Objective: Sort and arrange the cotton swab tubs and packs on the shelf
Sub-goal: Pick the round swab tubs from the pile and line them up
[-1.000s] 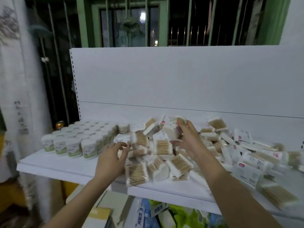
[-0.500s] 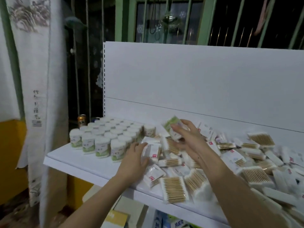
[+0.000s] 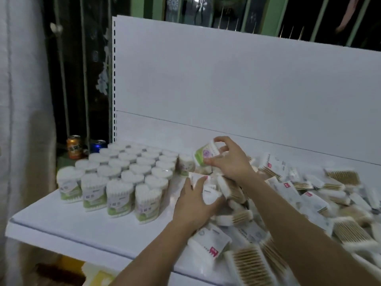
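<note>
Your hands work the edge of the pile on a white shelf (image 3: 61, 228).

Your right hand (image 3: 231, 159) pinches a tilted green-labelled tub (image 3: 204, 154), lifted just right of the upright tubs (image 3: 123, 174) ranked at the shelf's left. Your left hand (image 3: 193, 205) grips a white pack (image 3: 210, 195) at the loose packs (image 3: 309, 203) heaped to the right. A white back panel (image 3: 226, 83) rises behind; two cans (image 3: 74, 146) stand past the shelf's left end by a pale curtain (image 3: 22, 100) and green-framed window bars (image 3: 276, 15).
</note>
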